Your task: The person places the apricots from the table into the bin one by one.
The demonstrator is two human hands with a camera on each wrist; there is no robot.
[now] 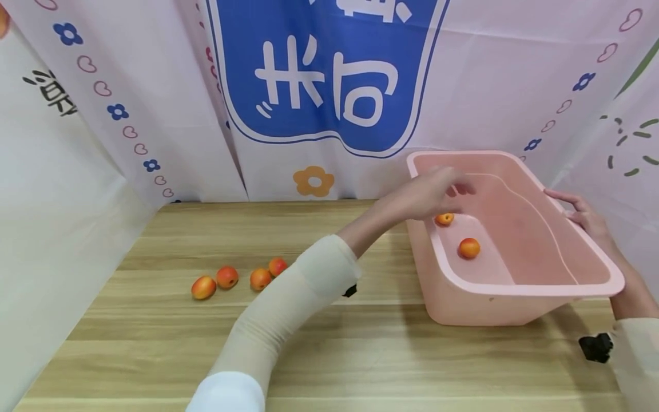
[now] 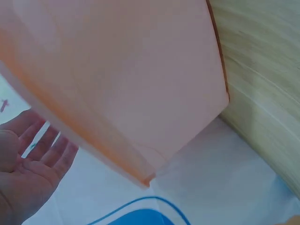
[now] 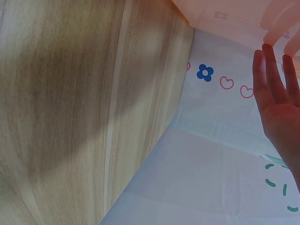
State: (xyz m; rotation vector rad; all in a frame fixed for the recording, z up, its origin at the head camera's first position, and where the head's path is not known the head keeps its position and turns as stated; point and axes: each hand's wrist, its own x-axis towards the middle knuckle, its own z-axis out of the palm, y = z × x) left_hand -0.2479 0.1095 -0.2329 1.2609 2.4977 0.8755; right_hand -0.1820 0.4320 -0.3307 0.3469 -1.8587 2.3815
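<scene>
Pink tub [image 1: 491, 289] stands on the right part of the bench [image 1: 170, 349], mouth up. Long axis appears to run from the near end away toward the printed backdrop [image 1: 319, 166], its far end leaning left.

Two orange-red fruits on the tub floor, left side, apart: the nearer fruit [image 1: 469, 248] looks slightly broader across the view; the farther fruit [image 1: 445, 218], partly behind the left rim, shows a dark end spot toward the camera.

Four more on the bench, left: leftmost fruit [image 1: 203, 287], oval, long axis rising to the right; beside it a second fruit [image 1: 227, 277], dark spot facing down-right; then a third fruit [image 1: 260, 279] and a fourth [image 1: 278, 266] against the sleeve's outline.

Hands: left hand [image 1: 437, 191] over the tub's left rim, fingers loosely bent and spread, nothing held. Right hand [image 1: 589, 217] at the right rim, fingers nearly straight, touching the tub without curling round it.
</scene>
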